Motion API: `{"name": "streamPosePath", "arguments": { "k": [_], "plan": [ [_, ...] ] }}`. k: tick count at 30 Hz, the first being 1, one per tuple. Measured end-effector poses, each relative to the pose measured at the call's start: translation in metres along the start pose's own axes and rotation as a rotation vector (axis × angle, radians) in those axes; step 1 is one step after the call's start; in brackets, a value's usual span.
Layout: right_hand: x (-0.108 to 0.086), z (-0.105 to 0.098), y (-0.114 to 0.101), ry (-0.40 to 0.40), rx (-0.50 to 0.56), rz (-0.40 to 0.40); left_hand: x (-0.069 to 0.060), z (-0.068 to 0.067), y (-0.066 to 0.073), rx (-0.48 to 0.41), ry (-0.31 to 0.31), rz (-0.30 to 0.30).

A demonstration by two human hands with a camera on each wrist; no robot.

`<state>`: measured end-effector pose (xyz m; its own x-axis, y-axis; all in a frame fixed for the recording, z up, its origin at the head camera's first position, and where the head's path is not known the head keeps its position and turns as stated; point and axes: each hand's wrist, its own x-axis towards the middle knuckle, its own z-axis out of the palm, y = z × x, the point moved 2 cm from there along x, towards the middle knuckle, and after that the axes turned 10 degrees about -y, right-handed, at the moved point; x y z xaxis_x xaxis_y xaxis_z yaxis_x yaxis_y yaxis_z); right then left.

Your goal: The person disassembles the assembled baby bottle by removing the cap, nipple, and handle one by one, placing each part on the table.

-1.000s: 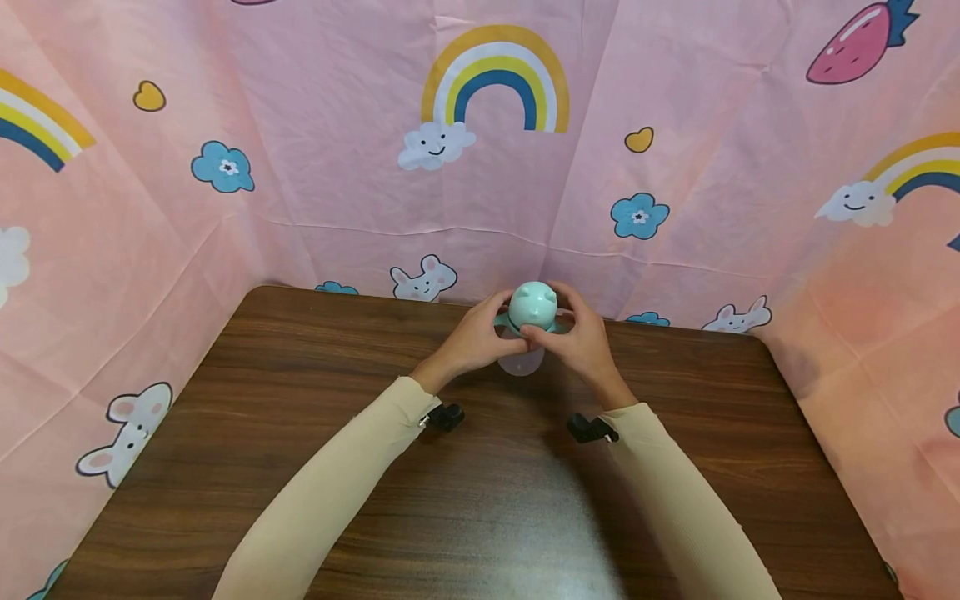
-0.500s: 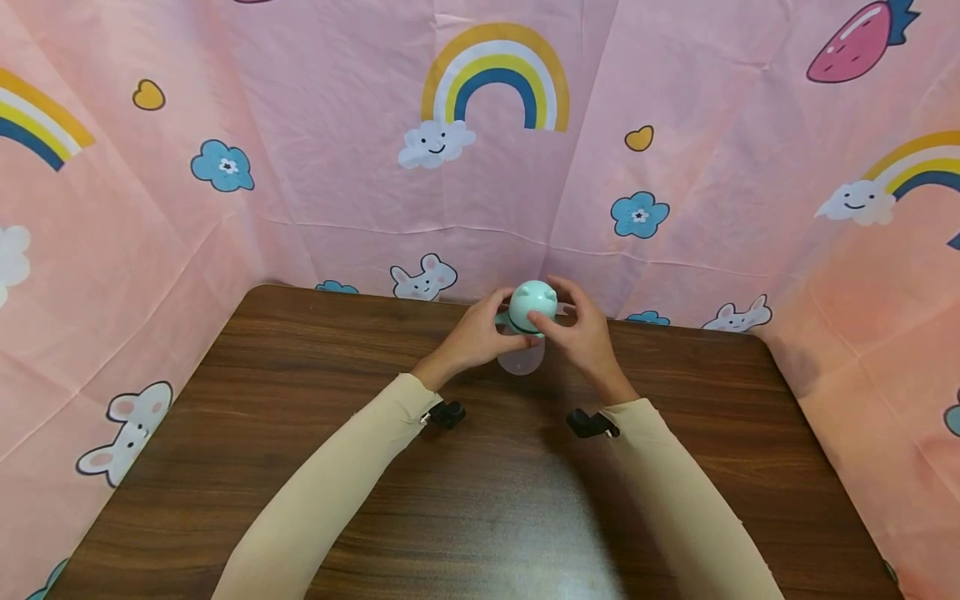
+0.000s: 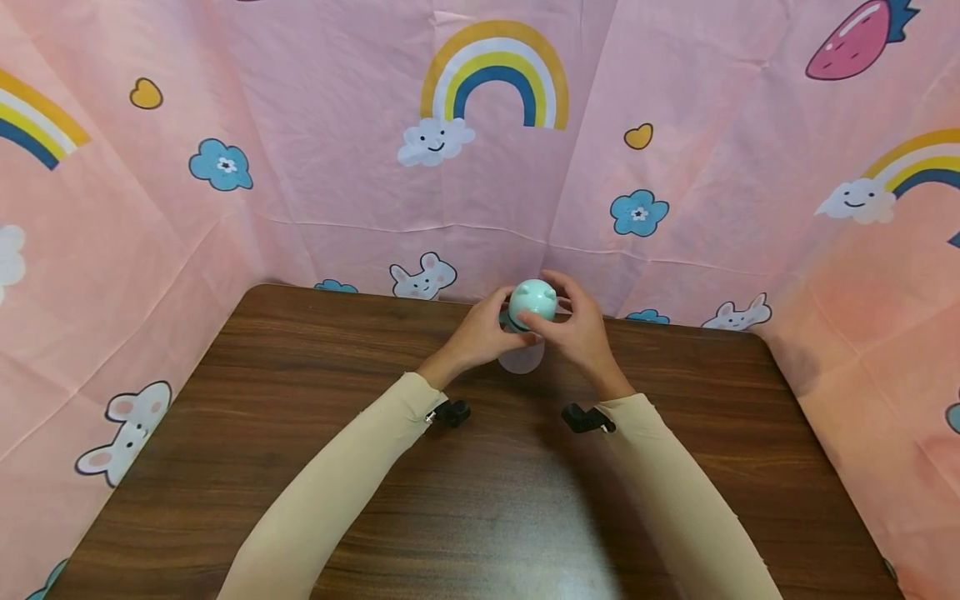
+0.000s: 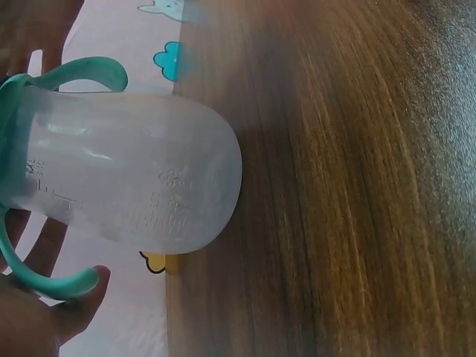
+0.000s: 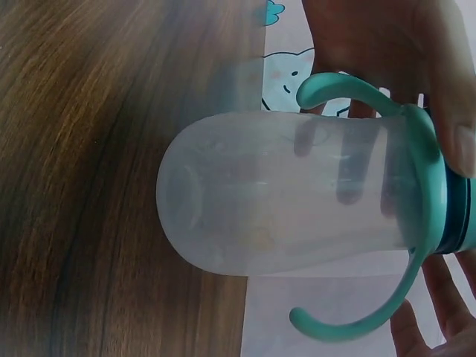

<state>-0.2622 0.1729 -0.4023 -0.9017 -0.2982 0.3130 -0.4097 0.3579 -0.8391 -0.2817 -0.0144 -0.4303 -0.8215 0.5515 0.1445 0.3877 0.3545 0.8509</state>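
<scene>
A baby bottle [image 3: 521, 358] with a translucent body, mint-green side handles and a mint domed cap [image 3: 533, 300] with small ears is upright near the table's far edge. My left hand [image 3: 482, 332] grips it around the neck, thumb across the front. My right hand [image 3: 583, 335] holds the cap, thumb on its front and fingers behind. In the left wrist view a finger touches the tip of one handle [image 4: 59, 286]. Left-hand fingers show through the body [image 5: 282, 197] in the right wrist view. Whether the base touches the table is unclear.
The brown wood-grain table [image 3: 420, 500] extends toward me and to both sides. A pink printed cloth [image 3: 337, 158] hangs behind and beside it, close to the bottle. Small black devices sit at both wrists.
My right thumb has shifted up from the cap's lower edge onto its front, and the right fingers have moved slightly back. The left hand and bottle stay nearly in place.
</scene>
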Motion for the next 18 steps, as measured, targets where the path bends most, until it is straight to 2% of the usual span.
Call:
{"name": "streamPosePath", "arguments": {
  "k": [8, 18],
  "plan": [
    [0.0009, 0.0008, -0.0002, 0.001, -0.010, -0.013, 0.0007, 0.0014, -0.0023, 0.029, 0.010, 0.018],
    [0.0029, 0.0022, 0.0004, 0.009, -0.032, -0.012, 0.0016, 0.0036, -0.0035, 0.003, 0.018, 0.013]
  ]
}}
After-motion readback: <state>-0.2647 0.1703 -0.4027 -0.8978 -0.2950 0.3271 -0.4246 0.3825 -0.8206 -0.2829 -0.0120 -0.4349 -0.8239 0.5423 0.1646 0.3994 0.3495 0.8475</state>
